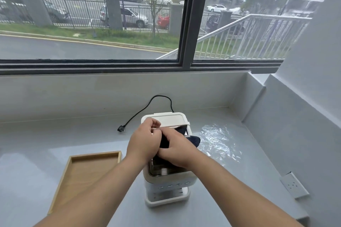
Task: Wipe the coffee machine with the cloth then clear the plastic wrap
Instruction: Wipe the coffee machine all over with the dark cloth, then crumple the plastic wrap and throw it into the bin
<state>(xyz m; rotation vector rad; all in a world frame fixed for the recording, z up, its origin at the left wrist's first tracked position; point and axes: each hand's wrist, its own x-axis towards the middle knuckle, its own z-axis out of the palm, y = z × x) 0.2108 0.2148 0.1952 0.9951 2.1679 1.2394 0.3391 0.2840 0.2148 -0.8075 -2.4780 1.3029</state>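
Observation:
A white coffee machine (pixel 171 180) stands on the grey counter, its lid toward the window. Both hands are on top of it. My left hand (pixel 145 140) is curled over the machine's upper left, fingers pinched near the lid's edge. My right hand (pixel 177 150) presses a dark navy cloth (pixel 191 140) onto the machine's top; the cloth sticks out to the right of my fingers. Clear plastic wrap (pixel 219 138) lies crumpled and flat on the counter, right of the machine and touching neither hand.
An empty wooden tray (pixel 60 186) sits left of the machine. The machine's black cord and plug (pixel 120 128) trail behind it. A wall socket (pixel 294 187) is on the right wall. A window ledge runs along the back.

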